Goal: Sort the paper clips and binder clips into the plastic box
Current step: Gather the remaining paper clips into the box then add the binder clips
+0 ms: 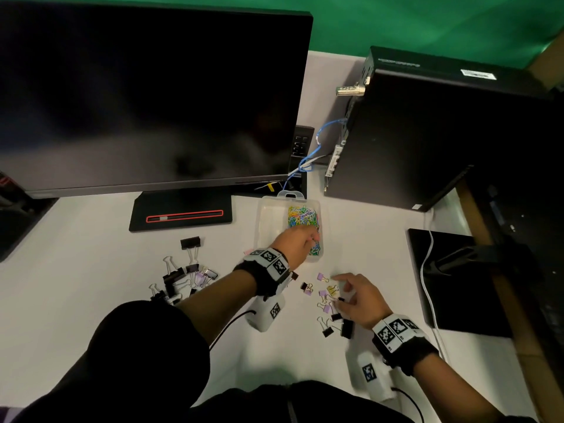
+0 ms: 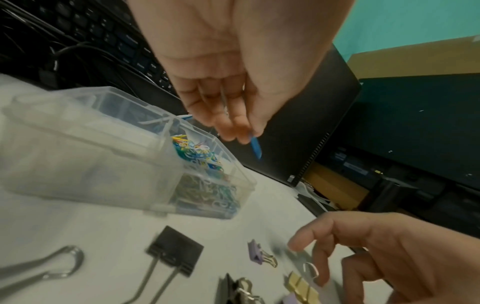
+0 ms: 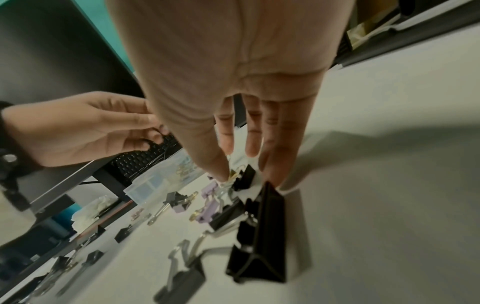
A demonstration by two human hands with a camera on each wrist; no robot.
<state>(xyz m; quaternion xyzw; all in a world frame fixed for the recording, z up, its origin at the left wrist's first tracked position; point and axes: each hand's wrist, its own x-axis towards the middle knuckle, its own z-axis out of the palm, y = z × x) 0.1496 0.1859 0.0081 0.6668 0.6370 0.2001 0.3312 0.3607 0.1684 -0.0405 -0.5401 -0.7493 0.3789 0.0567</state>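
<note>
The clear plastic box (image 1: 270, 221) stands mid-table; its right compartment holds several coloured paper clips (image 1: 303, 215). My left hand (image 1: 314, 238) hovers over that compartment, and in the left wrist view this left hand (image 2: 246, 135) pinches a blue paper clip (image 2: 255, 147) at its fingertips. My right hand (image 1: 338, 293) reaches down with straight fingers onto a cluster of small purple, gold and black binder clips (image 1: 326, 297); in the right wrist view the right hand's (image 3: 241, 170) thumb touches a clip's wire handle. A large black binder clip (image 3: 259, 236) lies just under the palm.
A second pile of black binder clips (image 1: 183, 279) lies left of my left forearm. The monitor (image 1: 152, 96) and its stand base (image 1: 183, 213) fill the back left. A computer tower (image 1: 427, 132) stands back right, with a black pad (image 1: 457, 282) and white cable (image 1: 427, 270) beside it.
</note>
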